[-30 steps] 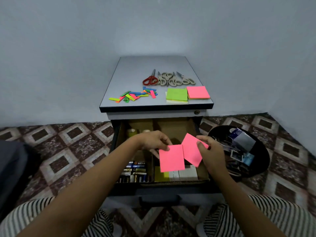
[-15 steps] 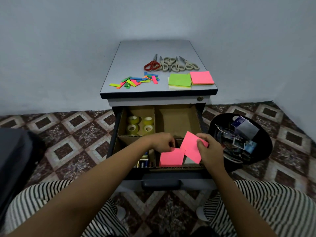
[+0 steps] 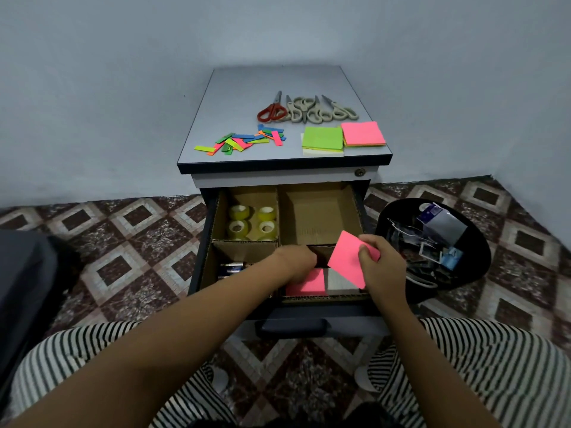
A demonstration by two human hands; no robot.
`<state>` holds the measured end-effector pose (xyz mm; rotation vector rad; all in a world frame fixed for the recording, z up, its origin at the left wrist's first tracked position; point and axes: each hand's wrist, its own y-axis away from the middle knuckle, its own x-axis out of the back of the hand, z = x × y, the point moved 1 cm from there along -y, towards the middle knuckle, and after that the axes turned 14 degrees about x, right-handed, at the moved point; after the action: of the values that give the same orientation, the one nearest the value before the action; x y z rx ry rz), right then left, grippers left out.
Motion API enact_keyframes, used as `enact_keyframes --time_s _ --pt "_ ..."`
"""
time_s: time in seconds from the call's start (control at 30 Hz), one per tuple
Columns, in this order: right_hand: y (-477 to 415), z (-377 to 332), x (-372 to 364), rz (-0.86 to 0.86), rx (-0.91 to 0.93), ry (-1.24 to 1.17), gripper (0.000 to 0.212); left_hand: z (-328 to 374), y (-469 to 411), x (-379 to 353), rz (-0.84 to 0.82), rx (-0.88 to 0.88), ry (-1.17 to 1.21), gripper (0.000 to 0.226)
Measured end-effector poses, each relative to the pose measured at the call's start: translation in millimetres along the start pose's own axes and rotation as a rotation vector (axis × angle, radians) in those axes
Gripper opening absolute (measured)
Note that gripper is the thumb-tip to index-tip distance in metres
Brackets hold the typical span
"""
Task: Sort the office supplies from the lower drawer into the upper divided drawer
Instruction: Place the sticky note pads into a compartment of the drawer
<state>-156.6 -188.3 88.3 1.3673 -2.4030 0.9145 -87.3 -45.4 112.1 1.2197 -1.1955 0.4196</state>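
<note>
Pink pad (image 3: 347, 257) is pinched, tilted, in right hand (image 3: 383, 268) over front-right compartment (image 3: 324, 298) of upper drawer (image 3: 340, 312), where second pad (image 3: 307, 285) lies under left hand (image 3: 296, 263), grip not tellable; placement judged underway, levelling and lowering required next.

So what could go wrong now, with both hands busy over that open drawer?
The right hand pinches the tilted pink pad by one side only, so it might slip or fan open. The front compartment already holds the lower pink pad, partly under the left hand, and a grey pad; another may sit crooked.
</note>
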Motion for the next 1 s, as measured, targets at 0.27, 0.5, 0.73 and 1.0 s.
enact_keyframes --time_s 0.27,0.5,0.73,1.0 --pt "-0.5 0.7 0.6 0.009 -0.020 -0.004 0.022 -1.6 -0.3 -9.6 0.070 -0.101 -0.031 0.024" --pt "-0.2 -0.2 0.4 0.012 -0.053 -0.023 0.023 5.9 -10.9 -23.2 0.065 -0.321 -0.107 0.035" --pt "0.0 -1.4 1.2 0.016 -0.039 -0.025 0.023 5.5 -7.7 -21.8 0.031 -0.295 -0.096 0.036" --pt "0.3 -3.4 2.6 -0.011 -0.018 -0.094 0.021 -9.7 -7.5 -3.0 -0.037 -0.016 0.664 0.024"
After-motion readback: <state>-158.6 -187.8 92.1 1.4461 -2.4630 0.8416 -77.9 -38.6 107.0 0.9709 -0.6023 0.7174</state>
